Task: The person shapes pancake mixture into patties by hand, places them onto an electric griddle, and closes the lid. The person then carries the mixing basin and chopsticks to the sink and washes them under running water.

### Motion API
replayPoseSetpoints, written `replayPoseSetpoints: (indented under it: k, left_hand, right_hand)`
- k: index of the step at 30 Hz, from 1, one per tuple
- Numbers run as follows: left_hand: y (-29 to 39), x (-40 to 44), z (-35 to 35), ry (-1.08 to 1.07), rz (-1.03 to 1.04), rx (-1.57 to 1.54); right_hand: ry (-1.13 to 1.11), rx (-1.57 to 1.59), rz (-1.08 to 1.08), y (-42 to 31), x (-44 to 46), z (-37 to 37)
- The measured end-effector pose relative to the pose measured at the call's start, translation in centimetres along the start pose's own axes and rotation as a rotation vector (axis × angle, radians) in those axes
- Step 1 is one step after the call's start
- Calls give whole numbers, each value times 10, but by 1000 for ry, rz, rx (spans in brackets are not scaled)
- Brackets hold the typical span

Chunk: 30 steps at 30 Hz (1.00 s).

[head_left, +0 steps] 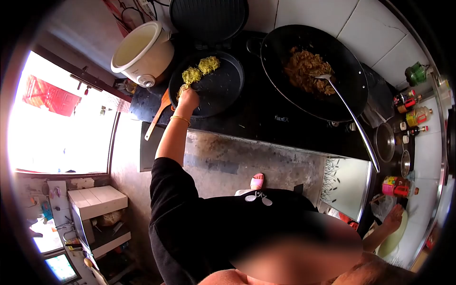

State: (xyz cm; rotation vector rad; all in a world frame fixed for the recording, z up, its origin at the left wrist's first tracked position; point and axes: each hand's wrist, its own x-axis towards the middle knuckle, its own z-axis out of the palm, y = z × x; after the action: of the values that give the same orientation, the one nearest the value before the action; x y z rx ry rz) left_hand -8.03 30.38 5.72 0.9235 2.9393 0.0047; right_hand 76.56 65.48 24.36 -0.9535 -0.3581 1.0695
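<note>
My left hand (188, 98) reaches into a round black electric griddle pan (223, 92), its fingers closed at a yellow-green clump of shredded vegetable (181, 90) by the pan's left side. Two similar patties (192, 75) lie farther back in the pan. A wooden spatula (158, 115) leans at the pan's left edge, just beside my left forearm. At the far right, my right hand (393, 218) is over the edge of a pale green bowl (395, 241), its fingers loosely stretched. Whether they touch the rim is unclear.
A black wok (280, 78) holds cooked brown food (304, 69) and a long metal ladle (349, 111). Behind the left pan stands its raised lid (209, 19); a white slow cooker (142, 50) is beside it. Sauce bottles (418, 116) and a red-labelled bottle (396, 186) line the right wall.
</note>
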Motion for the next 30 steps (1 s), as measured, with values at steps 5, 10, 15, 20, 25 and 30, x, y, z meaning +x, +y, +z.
replayPoseSetpoints:
  k: [5, 10, 15, 20, 25, 30]
  left_hand:
    - [14, -3, -39, -229, 250, 434]
    - [28, -14, -55, 41, -58, 43]
    - [11, 5, -30, -137, 199, 413]
    - [-5, 19, -13, 10, 152, 161]
    - [-40, 39, -11, -17, 205, 489]
    - [-9, 44, -92, 304, 223, -434]
  right_hand:
    - [-34, -72, -38, 0, -15, 4]
    - [-40, -81, -40, -3, 13, -18]
    - [-246, -357, -132, -13, 44, -64]
    - [-101, 63, -9, -21, 4, -38]
    - [-81, 28, -60, -31, 22, -61]
    - [-126, 73, -103, -49, 53, -97]
